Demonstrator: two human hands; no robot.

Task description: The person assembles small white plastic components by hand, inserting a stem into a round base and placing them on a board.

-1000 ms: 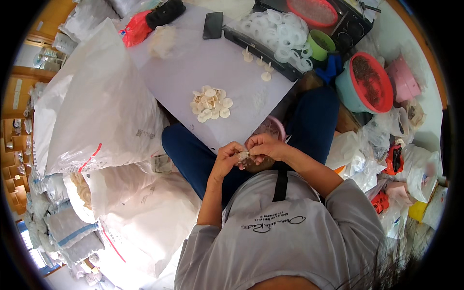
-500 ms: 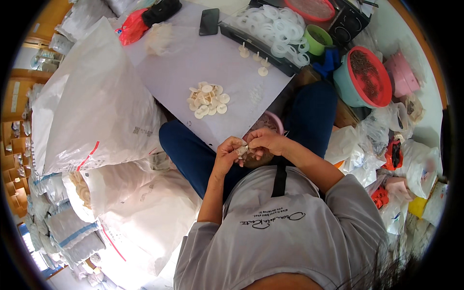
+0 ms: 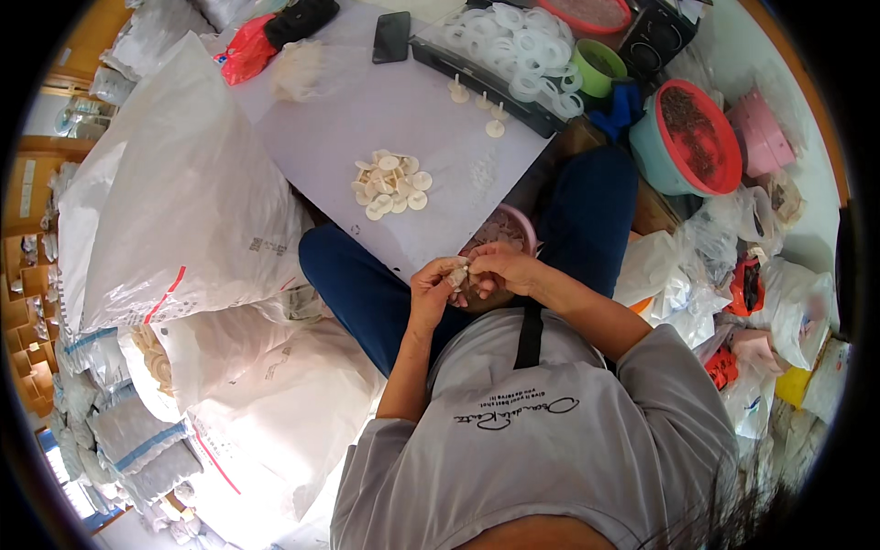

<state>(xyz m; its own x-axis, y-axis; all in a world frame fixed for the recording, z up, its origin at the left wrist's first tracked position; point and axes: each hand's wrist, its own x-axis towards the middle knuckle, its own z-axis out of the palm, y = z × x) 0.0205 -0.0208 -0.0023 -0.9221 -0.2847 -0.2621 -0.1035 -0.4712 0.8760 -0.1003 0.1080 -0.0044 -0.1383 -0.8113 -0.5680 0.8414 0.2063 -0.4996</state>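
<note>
A person, seen from above, sits with both hands raised together at the centre of the frame. The left hand (image 3: 433, 291) and the right hand (image 3: 500, 269) meet fingertip to fingertip, both pinched on a small cream plastic piece (image 3: 457, 272) between them. Just behind the hands, on the lap, sits a pink bowl (image 3: 506, 229). Above it, a pale board serving as a counter (image 3: 403, 119) carries a heap of cream discs (image 3: 390, 182) at upper centre. Further up lie a black phone (image 3: 391, 37) and a tray of white rings (image 3: 513, 46). At upper right stands a teal basin with a red rim (image 3: 687, 137). Large white sacks (image 3: 183, 211) fill the left side.
</note>
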